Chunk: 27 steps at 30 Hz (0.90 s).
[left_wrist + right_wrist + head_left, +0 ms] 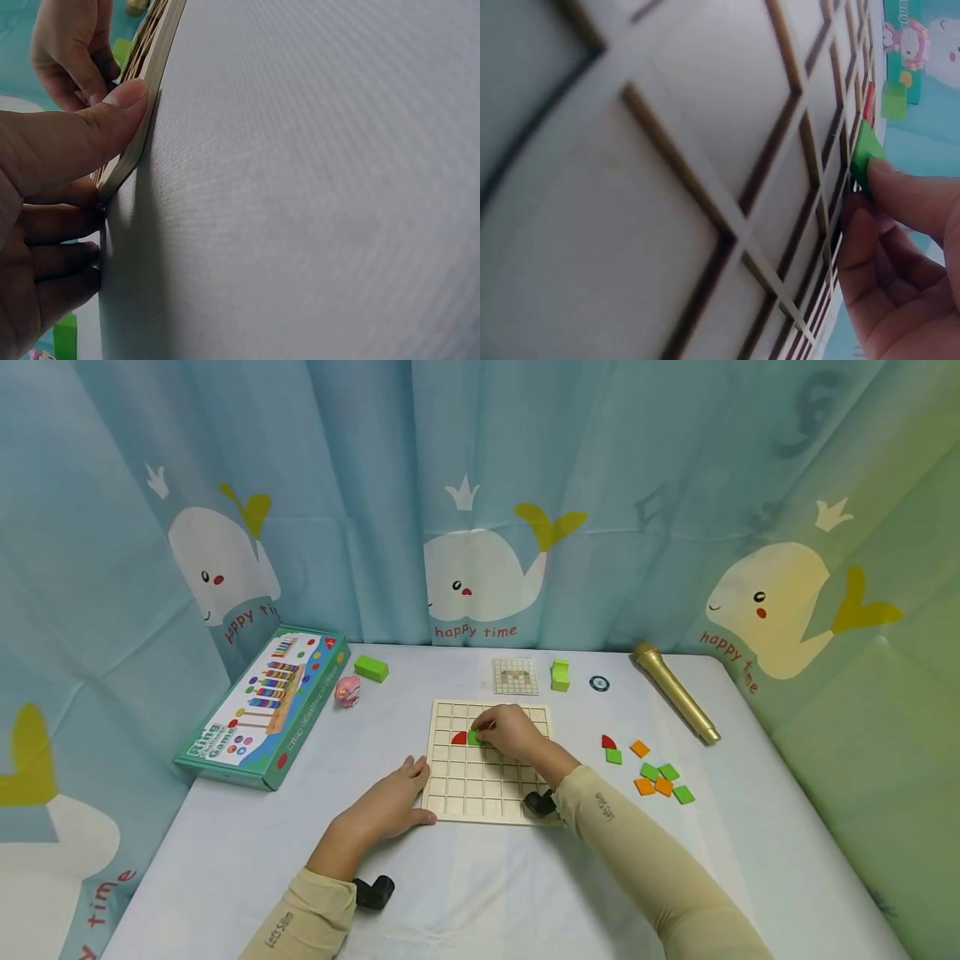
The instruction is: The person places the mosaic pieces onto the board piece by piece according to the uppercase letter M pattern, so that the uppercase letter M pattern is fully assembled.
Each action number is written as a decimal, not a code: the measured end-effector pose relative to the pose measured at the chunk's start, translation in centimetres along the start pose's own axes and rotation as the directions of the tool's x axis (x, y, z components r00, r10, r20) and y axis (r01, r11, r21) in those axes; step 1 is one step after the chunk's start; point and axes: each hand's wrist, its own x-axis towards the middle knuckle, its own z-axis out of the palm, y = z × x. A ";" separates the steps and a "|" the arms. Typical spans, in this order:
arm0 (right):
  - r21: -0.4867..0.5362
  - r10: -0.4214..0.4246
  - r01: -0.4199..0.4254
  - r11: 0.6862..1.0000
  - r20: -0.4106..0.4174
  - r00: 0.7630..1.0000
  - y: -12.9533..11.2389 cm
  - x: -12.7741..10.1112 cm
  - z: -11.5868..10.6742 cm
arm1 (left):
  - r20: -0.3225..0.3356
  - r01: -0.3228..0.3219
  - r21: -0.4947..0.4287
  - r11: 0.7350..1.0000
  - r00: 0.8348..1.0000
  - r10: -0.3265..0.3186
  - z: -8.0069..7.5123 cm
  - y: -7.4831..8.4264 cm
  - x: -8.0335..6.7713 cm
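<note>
A wooden grid board [469,794] lies flat on the white table. My right hand [513,732] reaches over it from the right and pinches a green square tile [865,154] between thumb and fingers, low over the upper part of the grid. Just left of that tile, a red quarter-round tile [459,738] sits in a cell. My left hand [390,801] is at the board's near left corner. Its thumb [124,105] touches the front edge, and its outstretched fingers [64,225] lie along the left side.
Loose orange, green and red tiles [663,787] lie right of the board. Behind it are a pattern card [514,677], a green block [559,675] and a round disc [599,683]. A gold microphone [675,691] lies far right; a game box [266,710] far left, near a pink toy [347,691].
</note>
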 end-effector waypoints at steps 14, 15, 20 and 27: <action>-0.030 0.009 -0.008 1.000 0.022 1.000 -0.3 0.0 0.0 | 0.002 0.009 -0.015 1.000 1.000 -0.009 0.0 0.1 0.0; -0.026 0.015 -0.014 1.000 0.026 1.000 -0.3 0.0 0.0 | 0.002 0.010 -0.017 1.000 1.000 -0.010 0.0 0.1 0.0; -0.016 0.026 -0.026 1.000 0.030 0.999 -0.1 -0.3 -0.2 | 0.006 0.015 -0.016 1.000 1.000 -0.015 0.0 0.2 -0.1; -0.012 0.049 -0.049 0.999 0.003 0.999 0.6 -1.1 -1.1 | 0.002 0.015 -0.027 1.000 1.000 -0.015 -0.1 0.2 -0.2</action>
